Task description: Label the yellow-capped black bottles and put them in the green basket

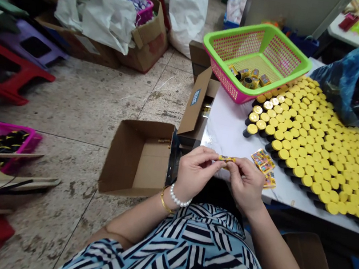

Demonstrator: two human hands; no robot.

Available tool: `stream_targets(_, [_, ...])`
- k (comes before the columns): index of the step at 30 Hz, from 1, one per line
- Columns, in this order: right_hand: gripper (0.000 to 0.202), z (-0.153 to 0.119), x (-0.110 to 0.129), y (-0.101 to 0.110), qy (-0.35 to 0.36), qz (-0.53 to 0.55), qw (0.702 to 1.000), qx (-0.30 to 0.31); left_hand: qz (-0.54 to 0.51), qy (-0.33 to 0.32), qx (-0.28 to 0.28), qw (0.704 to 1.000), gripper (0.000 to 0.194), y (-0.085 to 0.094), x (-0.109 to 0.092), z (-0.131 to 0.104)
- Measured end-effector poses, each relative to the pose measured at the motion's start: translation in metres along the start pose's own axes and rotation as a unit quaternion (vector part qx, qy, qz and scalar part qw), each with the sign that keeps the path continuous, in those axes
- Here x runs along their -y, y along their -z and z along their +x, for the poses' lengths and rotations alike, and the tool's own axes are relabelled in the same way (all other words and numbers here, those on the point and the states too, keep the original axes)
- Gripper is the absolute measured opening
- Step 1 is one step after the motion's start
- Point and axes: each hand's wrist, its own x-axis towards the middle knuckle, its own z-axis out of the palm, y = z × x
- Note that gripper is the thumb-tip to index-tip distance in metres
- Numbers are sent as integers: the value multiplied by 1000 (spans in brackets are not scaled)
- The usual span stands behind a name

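A small yellow printed label is pinched between both hands at the table's near left edge. My left hand, with a pearl bracelet at the wrist, grips its left end between thumb and fingers. My right hand holds its right end the same way. Just right of my right hand, several flat printed labels lie on the white table. Beyond them stand rows of black cylinders with yellow caps, packed close together.
A green and pink basket with several wrapped pieces sits at the table's back left corner. An open cardboard box stands left of my left hand, another behind it. A blue bag of black cylinders is at the right.
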Motion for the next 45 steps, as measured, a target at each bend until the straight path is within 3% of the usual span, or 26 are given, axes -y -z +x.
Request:
stream_targets(5, [14, 25, 0, 11, 96, -112, 987, 65, -26, 75, 5, 997, 19, 21, 3, 6])
stream_targets(7, [25, 41, -4, 20, 122, -203, 970, 44, -5, 85, 5, 996, 19, 31, 5, 7])
stream_targets(10, [36, 66, -14, 33, 97, -412, 906, -13, 60, 33, -35, 997, 14, 42, 7, 8])
stream_targets(13, [23, 82, -24, 37, 61, -533, 844, 18, 71, 11, -46, 996, 10, 47, 4, 9])
stream_targets(17, [14, 85, -33, 34, 77, -548, 832, 35, -18, 147, 28, 989, 20, 49, -2, 8])
stream_targets(20, [15, 85, -39, 31, 103, -536, 837, 32, -146, 251, 79, 954, 31, 47, -2, 8])
stream_targets(24, [13, 89, -44, 25, 119, -523, 843, 42, -271, 319, 90, 904, 38, 45, 1, 14])
stream_targets(26, [21, 91, -44, 24, 118, -491, 862, 39, -289, 336, 102, 891, 41, 45, 0, 20])
stream_targets(28, [33, 90, -42, 27, 121, -410, 903, 30, -295, 339, 119, 885, 41, 45, -3, 27])
stream_targets(30, [36, 84, -39, 34, 104, -255, 961, 21, -305, 326, 142, 883, 34, 43, -4, 36])
stream_targets(32, [37, 73, -34, 42, 27, -30, 999, 21, -340, 341, 149, 864, 32, 39, -1, 45])
stream_targets(33, [37, 66, -31, 44, -22, 90, 996, 16, -353, 357, 151, 852, 31, 36, 1, 49])
stream_targets(35, [37, 50, -25, 43, -100, 281, 954, -5, -376, 380, 147, 832, 31, 29, 6, 53])
stream_targets(37, [35, 36, -22, 37, -133, 371, 919, -25, -394, 396, 152, 815, 30, 21, 9, 55])
stream_targets(42, [33, 23, -25, 20, -170, 385, 906, -34, -421, 402, 174, 794, 28, 5, 10, 53])
stream_targets(45, [31, 25, -23, 20, -171, 360, 916, -50, -419, 400, 182, 794, 27, 1, 8, 52])
